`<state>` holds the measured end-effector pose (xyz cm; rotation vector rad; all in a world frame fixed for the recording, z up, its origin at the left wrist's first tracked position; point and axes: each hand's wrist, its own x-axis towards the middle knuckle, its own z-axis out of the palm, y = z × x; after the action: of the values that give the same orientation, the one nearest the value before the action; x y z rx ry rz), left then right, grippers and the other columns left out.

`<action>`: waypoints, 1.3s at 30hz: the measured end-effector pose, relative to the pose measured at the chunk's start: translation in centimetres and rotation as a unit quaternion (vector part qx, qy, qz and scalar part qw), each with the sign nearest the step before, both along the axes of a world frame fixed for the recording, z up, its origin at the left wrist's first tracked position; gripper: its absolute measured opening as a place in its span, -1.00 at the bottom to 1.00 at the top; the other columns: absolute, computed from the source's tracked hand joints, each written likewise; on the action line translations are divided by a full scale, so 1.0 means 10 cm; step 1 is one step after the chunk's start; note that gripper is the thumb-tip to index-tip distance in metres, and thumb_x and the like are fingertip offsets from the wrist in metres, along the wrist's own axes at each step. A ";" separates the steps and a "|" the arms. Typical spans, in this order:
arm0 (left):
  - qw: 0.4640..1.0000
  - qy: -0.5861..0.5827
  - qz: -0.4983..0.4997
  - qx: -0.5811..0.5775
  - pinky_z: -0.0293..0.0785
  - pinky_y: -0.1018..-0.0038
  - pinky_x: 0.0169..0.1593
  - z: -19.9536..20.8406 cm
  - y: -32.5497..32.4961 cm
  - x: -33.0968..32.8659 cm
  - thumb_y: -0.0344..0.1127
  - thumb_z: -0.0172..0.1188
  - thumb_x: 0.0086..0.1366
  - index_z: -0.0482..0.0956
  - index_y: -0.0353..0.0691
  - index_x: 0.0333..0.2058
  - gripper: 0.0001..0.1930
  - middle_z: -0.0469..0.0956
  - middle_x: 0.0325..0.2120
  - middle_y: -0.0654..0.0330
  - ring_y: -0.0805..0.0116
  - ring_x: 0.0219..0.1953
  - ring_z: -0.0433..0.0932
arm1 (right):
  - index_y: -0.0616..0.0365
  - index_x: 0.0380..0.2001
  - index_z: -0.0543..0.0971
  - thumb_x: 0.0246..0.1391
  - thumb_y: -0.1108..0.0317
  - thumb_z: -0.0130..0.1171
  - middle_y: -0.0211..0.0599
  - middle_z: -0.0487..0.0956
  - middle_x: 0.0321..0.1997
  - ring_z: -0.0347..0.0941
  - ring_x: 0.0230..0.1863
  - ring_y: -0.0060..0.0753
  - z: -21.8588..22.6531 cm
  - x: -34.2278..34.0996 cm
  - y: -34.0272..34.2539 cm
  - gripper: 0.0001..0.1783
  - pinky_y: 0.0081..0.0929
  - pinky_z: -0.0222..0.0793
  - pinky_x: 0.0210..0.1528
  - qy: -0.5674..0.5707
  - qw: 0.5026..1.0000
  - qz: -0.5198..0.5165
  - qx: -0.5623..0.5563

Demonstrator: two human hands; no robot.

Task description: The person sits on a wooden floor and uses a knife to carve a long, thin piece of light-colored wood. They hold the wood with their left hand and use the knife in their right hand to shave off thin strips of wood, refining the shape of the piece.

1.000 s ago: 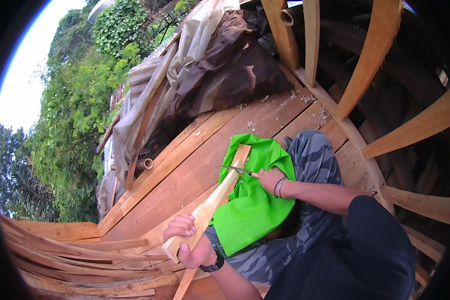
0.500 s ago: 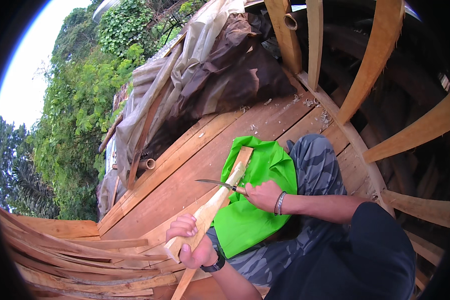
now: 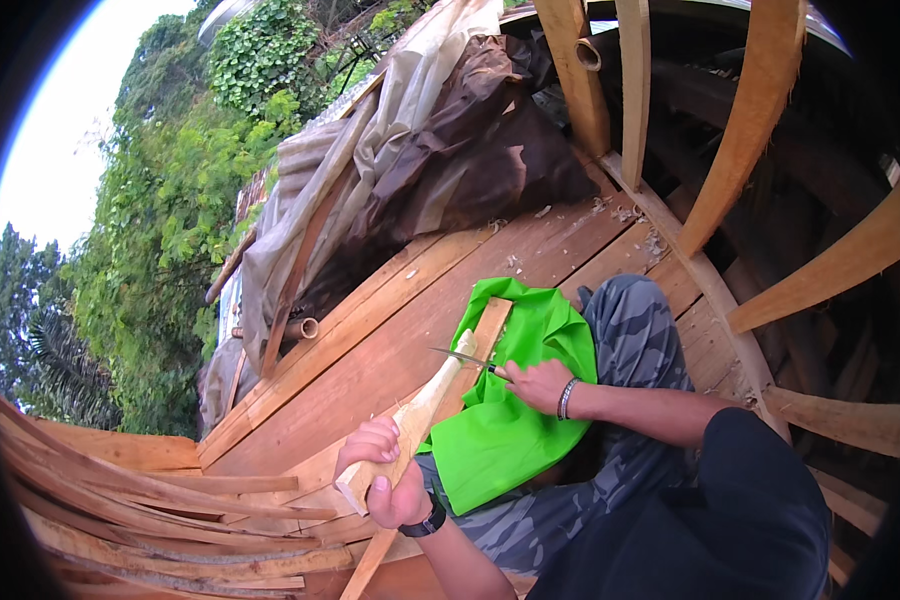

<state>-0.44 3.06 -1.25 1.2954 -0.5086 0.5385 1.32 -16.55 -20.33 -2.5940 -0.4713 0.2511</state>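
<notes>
My left hand [image 3: 384, 478] is wrapped round the wide, squared near end of a pale carved piece of wood [image 3: 422, 408]. The piece slants away to the upper right and narrows to a slim rounded end. My right hand [image 3: 536, 386] is closed on the handle of a knife [image 3: 460, 355], whose thin blade points left and lies across the slim end. Fingers cover most of the handle. Beneath the far end, a narrow wooden board [image 3: 491, 325] rests on a bright green cloth [image 3: 510, 435] spread over my lap.
Long wooden strips [image 3: 160, 510] are piled at the lower left. Curved upright ribs [image 3: 745, 125] line the right side. A crumpled brown tarp [image 3: 470, 160] covers the far edge, beside a hollow bamboo pole [image 3: 305, 328]. Shavings [image 3: 653, 240] lie on the plank floor [image 3: 350, 385].
The knife has shifted along the carved wood toward its slim far end. My left hand and the wood have moved slightly up and to the right at the near end.
</notes>
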 end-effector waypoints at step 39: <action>1.000 0.009 0.001 -0.029 0.18 0.35 -0.37 0.00 0.06 -0.02 -0.17 0.05 -0.03 0.25 -0.25 -0.59 -0.73 0.22 -0.66 0.18 0.35 -0.59 0.19 | 0.20 -0.24 0.27 0.19 0.34 -0.18 -0.02 0.53 -0.60 0.53 -0.52 0.09 -0.15 0.13 0.05 -0.84 -0.03 0.42 -0.49 0.052 0.997 -0.038 0.048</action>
<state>-0.67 3.62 -1.23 1.2449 -0.4736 0.5398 2.62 -16.07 -21.80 -2.4862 -0.3395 0.3269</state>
